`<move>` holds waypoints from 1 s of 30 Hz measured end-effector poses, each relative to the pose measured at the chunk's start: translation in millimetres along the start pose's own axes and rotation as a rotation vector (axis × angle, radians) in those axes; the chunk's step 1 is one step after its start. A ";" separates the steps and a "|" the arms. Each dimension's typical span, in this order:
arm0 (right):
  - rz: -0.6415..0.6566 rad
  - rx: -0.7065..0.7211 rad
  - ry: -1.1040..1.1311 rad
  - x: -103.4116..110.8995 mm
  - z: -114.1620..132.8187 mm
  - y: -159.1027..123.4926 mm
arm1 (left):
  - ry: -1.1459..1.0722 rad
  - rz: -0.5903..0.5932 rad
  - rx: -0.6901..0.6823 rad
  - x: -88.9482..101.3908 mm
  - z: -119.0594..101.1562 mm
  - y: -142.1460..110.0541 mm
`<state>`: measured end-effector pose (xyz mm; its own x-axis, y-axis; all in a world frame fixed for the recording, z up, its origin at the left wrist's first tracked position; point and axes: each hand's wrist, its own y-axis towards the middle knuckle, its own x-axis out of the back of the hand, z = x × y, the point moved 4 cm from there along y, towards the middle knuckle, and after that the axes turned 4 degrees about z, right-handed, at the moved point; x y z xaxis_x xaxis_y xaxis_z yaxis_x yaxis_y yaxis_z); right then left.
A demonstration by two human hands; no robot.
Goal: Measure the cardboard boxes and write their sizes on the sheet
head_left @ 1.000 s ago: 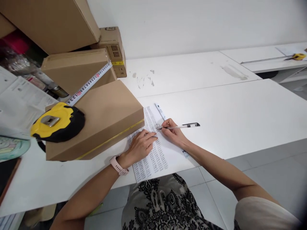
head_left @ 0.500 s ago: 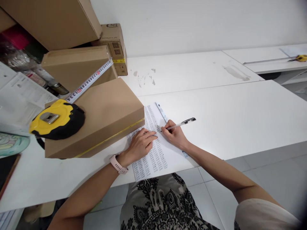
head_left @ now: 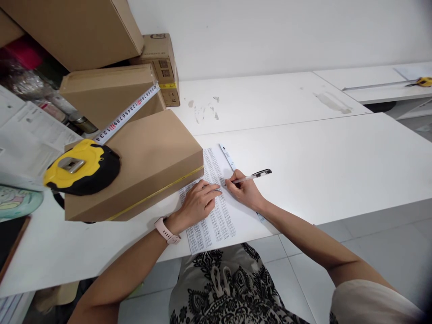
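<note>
A sheet of paper (head_left: 224, 225) covered in columns of small handwriting lies at the table's near edge. My right hand (head_left: 248, 192) is closed around a pen (head_left: 253, 176) with a clear barrel and black cap end, its tip down at the sheet. Resting on the writing, my left hand (head_left: 199, 202) has its fingers stretched out towards the pen tip. Just left of the sheet is a closed cardboard box (head_left: 145, 153). A yellow and black tape measure (head_left: 83, 166) sits on that box, its blade extended towards the boxes behind.
More cardboard boxes (head_left: 108, 90) are stacked at the back left. Printed papers (head_left: 30, 135) and a teal patterned item (head_left: 18, 202) lie at the far left. The white table (head_left: 320, 166) stretches right, where another tape measure (head_left: 423, 82) lies extended.
The pen's upper end has dipped slightly and shifted left as my right hand moved a little over the sheet. My left hand has stayed in place.
</note>
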<state>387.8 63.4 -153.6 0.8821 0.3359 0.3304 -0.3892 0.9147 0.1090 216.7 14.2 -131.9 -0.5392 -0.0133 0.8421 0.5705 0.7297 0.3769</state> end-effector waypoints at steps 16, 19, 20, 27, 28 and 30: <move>-0.021 -0.005 0.018 2.3 1.8 0.8 | -0.012 0.019 0.004 -0.9 0.6 0.6; -0.038 -0.010 0.017 3.3 2.6 0.9 | -0.009 0.015 0.004 -1.1 0.9 0.5; -0.040 -0.008 0.015 3.3 3.0 1.0 | -0.006 0.013 0.003 -1.1 0.9 0.5; -0.037 -0.010 0.007 2.9 3.6 1.0 | -0.002 0.013 0.001 -0.5 0.3 0.4; -0.036 -0.011 0.008 2.8 3.2 1.0 | -0.002 0.013 0.002 -0.6 0.4 0.3; -0.037 -0.012 0.012 2.7 2.2 0.9 | 0.004 0.010 0.000 -1.0 0.4 0.1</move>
<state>389.2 64.6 -150.5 0.8989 0.3045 0.3149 -0.3532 0.9291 0.1095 217.0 14.5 -132.8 -0.5310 -0.0086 0.8473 0.5758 0.7300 0.3682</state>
